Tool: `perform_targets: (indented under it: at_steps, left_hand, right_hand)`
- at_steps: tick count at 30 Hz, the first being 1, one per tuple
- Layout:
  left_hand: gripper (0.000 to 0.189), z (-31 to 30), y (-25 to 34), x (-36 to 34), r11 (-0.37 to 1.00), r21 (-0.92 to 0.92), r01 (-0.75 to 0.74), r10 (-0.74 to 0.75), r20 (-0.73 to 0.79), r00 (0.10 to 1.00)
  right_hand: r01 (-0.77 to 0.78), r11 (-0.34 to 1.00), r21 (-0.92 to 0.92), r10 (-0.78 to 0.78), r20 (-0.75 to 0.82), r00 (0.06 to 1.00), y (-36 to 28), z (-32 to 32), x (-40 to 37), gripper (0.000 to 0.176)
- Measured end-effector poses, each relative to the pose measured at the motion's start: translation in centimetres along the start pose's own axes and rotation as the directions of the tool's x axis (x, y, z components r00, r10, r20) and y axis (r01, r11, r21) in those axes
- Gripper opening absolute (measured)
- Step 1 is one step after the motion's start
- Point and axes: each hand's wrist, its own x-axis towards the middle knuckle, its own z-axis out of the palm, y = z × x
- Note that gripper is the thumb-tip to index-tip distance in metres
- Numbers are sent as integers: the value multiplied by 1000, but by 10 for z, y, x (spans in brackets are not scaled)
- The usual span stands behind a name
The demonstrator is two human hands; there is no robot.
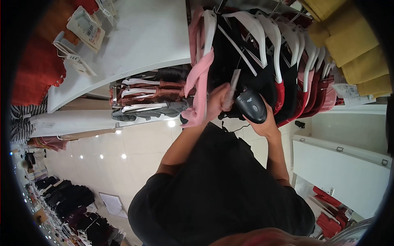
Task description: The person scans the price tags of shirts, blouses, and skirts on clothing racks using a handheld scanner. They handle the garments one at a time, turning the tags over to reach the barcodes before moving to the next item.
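Observation:
Under the rack, my left hand (pixel 218 100) is closed on a narrow paper tag (pixel 233 84), which it holds up beside a black garment. A pink cloth (pixel 201 80) drapes from a white hanger (pixel 209 30) and lies against that wrist. My right hand (pixel 266 123) is wrapped around a black handheld scanner (pixel 251 107), whose rounded back faces up. The scanner's front end is close to the tag, with a small gap between them. Black garments (pixel 221 53) hang directly behind both hands, and red ones (pixel 301 100) hang just right of the scanner.
White hangers (pixel 262 37) crowd the rail above. Yellow folded clothes (pixel 357 45) are at the upper right, a white shelf (pixel 147 37) at the upper left. Grey and rust garments (pixel 164 92) hang under it. A white cabinet (pixel 340 168) stands at the right.

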Motion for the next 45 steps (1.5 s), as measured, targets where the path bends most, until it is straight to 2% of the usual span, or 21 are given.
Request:
perform_targets:
  at_steps: [1,2,4,5,7,8,10,12,15,20,22,23,24,25,26,28,30,32,33,40,45]
  left_hand:
    - [28,3,-3,-2,882,471,-1,87,-161,983]
    - [30,1,-5,-6,726,680,102,66,-216,974]
    - [32,-15,-25,-24,166,984,70,173,-99,980]
    - [32,-22,-30,-33,161,984,71,174,-99,980]
    - [35,-30,-38,-54,179,978,111,-242,-66,968]
    - [35,-31,-44,-60,172,978,116,-242,-72,968]
    - [38,-24,-53,-68,409,912,47,-324,97,941]
    - [43,-12,-55,-64,310,948,71,-357,47,933]
    - [42,23,-56,-59,9,999,31,-215,-29,976]
    - [35,54,-61,-72,14,993,-116,-1,116,993]
    - [28,80,-44,-94,602,799,-11,-92,83,992]
    - [23,76,-46,-111,730,642,-233,239,79,968]
    - [20,81,-49,-125,744,470,-475,537,3,843]
    - [20,92,-48,-118,444,601,-665,858,-72,509]
    - [29,91,-42,-121,224,817,-531,952,-67,299]
    - [47,107,-37,-100,229,876,-425,952,-111,284]
    - [70,88,-87,-82,177,977,-122,787,-66,613]
    - [78,100,-101,-71,238,939,-246,726,-4,687]
    - [79,98,-106,-63,393,845,-364,725,-41,688]
    - [78,84,-105,-62,270,931,-247,673,1,740]
    - [70,85,-109,-72,314,921,-230,598,-4,802]
  right_hand:
    - [4,1000,2,-4,-8,1000,0,0,-1,59]
    - [-23,999,41,23,-7,1000,-2,0,-3,56]
    - [-46,996,81,47,-5,999,-1,-1,-7,54]
    - [-28,994,108,29,-8,1000,1,-1,-10,54]
    - [-12,990,144,14,-11,1000,2,-1,-16,55]
    - [-11,989,146,12,-10,1000,1,-1,-18,55]
    - [-5,988,153,7,-11,1000,-1,-2,-23,55]
    - [97,989,115,-104,52,993,-2,-5,-27,56]
    - [133,983,130,-135,4,991,2,-5,-44,52]
    - [41,957,288,-56,44,997,-13,-18,-73,43]
    - [31,956,290,-54,73,996,-11,-23,-85,41]
    - [78,965,250,-95,55,994,-7,-24,-93,40]
    - [125,970,209,-136,37,990,-3,-25,-101,39]
    - [122,968,221,-135,44,990,-1,-27,-108,39]
    - [126,964,233,-144,62,988,0,-28,-115,37]
    - [143,955,259,-170,84,982,0,-25,-122,35]
    - [-20,936,353,-32,141,989,-1,-22,-135,34]
    - [-5,934,356,-50,145,988,0,-22,-142,34]
    - [18,935,354,-68,131,989,0,-23,-146,35]
    - [-54,902,429,75,-32,997,-3,-15,-165,35]
    - [-97,869,486,118,-13,993,-19,0,-157,35]
